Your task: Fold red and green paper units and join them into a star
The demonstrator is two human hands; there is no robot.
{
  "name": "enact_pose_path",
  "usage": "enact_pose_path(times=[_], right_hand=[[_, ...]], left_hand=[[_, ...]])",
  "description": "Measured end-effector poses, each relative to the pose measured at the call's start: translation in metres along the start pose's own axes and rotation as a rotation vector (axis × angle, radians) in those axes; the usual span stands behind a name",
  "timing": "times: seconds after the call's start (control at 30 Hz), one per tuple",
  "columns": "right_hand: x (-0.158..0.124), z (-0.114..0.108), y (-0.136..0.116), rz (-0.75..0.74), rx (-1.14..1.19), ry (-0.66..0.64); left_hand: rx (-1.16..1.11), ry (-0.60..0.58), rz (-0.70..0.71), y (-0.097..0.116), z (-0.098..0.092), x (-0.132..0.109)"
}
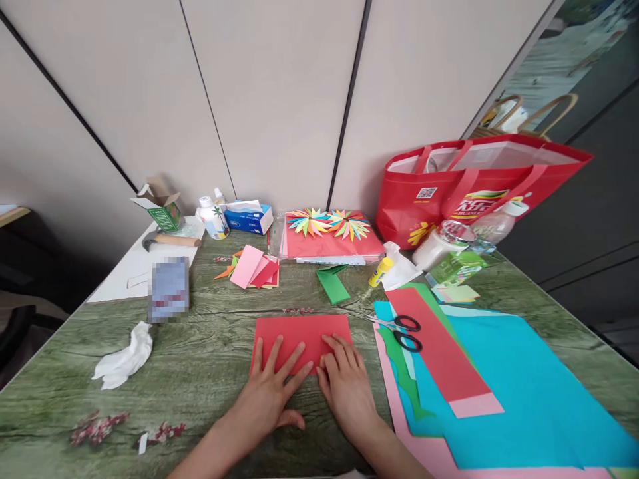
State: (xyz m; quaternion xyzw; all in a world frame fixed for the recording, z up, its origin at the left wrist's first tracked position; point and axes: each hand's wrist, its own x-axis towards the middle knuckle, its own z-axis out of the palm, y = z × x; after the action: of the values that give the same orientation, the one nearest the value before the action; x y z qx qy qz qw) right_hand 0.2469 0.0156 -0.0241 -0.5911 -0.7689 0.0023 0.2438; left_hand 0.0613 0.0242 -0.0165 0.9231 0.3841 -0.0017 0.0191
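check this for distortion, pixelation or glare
In the head view, wide-angle distortion seems to splay the wall seams and stretch the red shopping bag; in the head view, coarse pixelation obscures a bluish object at left; in the head view, no harsh glare shows on the red paper sheet.

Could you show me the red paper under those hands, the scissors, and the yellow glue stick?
Red paper [313,334]: head view, bare patch between the fingertips.
Scissors [395,323]: head view, where blades meet handles.
Yellow glue stick [381,272]: head view, middle of its barrel.
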Motion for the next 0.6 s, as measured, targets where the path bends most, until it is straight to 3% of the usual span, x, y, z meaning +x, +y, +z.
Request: enact_pose_path(times=[0.47,0.6], right_hand=[[-0.015,-0.03,0.046,0.05,-0.193,0.033],[-0.016,-0.046,0.054,0.048,-0.108,0.056]], left_hand=[[0.013,0.022,0.003,0.0,-0.005,0.0],[-0.011,0.016,0.004,-0.001,-0.004,0.0]])
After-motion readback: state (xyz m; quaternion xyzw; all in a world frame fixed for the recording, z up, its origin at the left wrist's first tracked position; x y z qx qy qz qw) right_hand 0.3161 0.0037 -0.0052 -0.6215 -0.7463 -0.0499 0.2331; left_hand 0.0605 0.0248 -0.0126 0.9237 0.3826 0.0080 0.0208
